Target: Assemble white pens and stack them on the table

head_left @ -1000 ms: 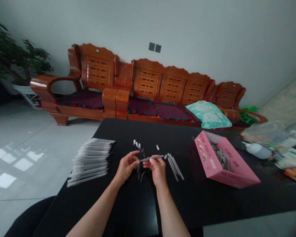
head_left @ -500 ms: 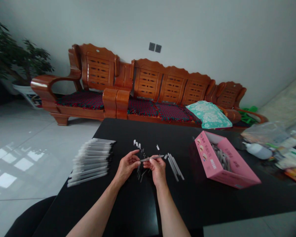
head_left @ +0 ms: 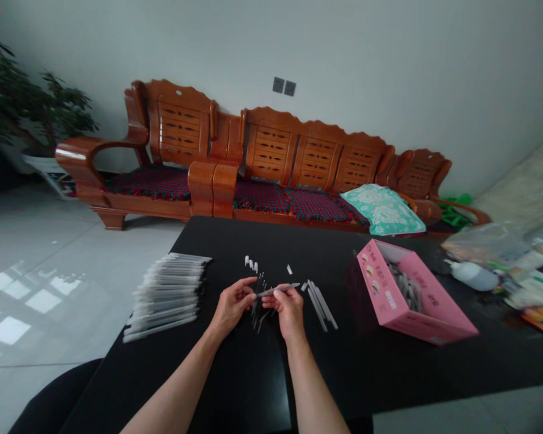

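A slim grey pen (head_left: 268, 292) is held level between my hands over the black table. My right hand (head_left: 291, 312) grips its barrel, and the pointed end sticks out to the right. At the other end, my left hand (head_left: 233, 304) has thumb and fingertips pinched; whether a small part sits in that pinch is hidden. Thin dark pen refills (head_left: 259, 322) lie under and between the hands. Just beyond them stand small white caps (head_left: 251, 264), with one more cap (head_left: 289, 269) lying farther right. Several grey pen barrels (head_left: 322, 306) rest right of my right hand.
A large stack of white pens (head_left: 167, 292) covers the table's left side. To the right sits an open pink box (head_left: 428, 328) with grey pens inside. Farther right are a white bottle (head_left: 474, 276) and plastic bags. A wooden sofa (head_left: 271, 144) stands behind the table.
Both hands stay almost in place around the pen. The pen and left fingertips have shifted very slightly left.
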{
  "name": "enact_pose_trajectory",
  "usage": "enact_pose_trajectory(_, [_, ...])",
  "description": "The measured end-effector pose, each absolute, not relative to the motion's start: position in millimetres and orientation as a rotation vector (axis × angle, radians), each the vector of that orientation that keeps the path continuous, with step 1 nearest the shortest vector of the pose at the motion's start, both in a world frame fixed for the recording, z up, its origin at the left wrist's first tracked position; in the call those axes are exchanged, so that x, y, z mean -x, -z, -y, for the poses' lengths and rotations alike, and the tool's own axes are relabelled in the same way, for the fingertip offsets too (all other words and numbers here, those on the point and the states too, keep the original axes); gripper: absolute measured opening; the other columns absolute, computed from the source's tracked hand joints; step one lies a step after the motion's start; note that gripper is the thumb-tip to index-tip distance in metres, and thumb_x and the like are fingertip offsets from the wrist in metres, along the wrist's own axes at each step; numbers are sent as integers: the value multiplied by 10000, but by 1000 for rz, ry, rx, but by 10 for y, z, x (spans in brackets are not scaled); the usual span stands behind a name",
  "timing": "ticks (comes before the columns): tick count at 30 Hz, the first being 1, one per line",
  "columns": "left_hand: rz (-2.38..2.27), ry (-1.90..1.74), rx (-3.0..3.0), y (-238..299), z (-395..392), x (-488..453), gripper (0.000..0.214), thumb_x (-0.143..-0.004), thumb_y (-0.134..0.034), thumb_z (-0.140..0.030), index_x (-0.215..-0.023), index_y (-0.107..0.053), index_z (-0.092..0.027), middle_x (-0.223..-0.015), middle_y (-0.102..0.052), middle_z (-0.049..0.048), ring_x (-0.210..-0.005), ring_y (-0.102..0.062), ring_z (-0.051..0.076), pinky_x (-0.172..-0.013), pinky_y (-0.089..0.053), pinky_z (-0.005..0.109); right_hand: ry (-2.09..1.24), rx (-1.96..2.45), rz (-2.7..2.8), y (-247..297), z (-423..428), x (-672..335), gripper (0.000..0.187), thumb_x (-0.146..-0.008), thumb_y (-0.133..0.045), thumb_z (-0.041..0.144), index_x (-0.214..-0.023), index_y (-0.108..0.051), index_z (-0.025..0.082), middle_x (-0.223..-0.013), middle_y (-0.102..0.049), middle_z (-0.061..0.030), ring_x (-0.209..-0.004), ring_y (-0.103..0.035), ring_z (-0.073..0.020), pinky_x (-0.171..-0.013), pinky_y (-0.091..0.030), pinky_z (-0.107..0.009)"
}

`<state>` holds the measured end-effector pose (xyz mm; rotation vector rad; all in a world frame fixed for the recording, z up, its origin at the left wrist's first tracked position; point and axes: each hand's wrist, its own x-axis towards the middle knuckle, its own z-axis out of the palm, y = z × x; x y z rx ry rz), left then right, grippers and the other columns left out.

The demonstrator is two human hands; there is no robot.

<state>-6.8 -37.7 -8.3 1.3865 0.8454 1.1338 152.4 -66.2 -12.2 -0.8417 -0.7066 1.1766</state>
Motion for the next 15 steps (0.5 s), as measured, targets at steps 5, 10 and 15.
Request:
enact_pose_trajectory(5, [-1032,-1126,-1738,-1,426,10,272,-784,-639,-277,-1042,-678,-202,-814,-636,31,-678,-576,148,-631,-441,252,-752,921,526,143,641,-1679,178,-738,-649,236,-856,-537,163,-690,-729,-35,-528,-697,-194,-482,-572,-293])
enact_pose_trajectory(10, [-1196,-767,-2218,-58,536,-181,75,-739,-672,-240,-803,-685,-203,-785,-608,32,-677,-563,165,-621,-373,263,-580,1010,478,165,636,-1802,150,-733,-609,216,-851,-534,161,-677,-721,-34,-504,-681,-189,-378,-501,-232])
enact_pose_trajectory(15, [-1257,-688,-2304,-14,596,-285,76,-731,-674,-237,-793,-648,-202,-797,-594,34,-683,-563,173,-599,-343,257,-577,1012,474,181,631,-1808,168,-720,-619,239,-841,-534,157,-647,-706,-24,-477,-671,-182,-366,-497,-229])
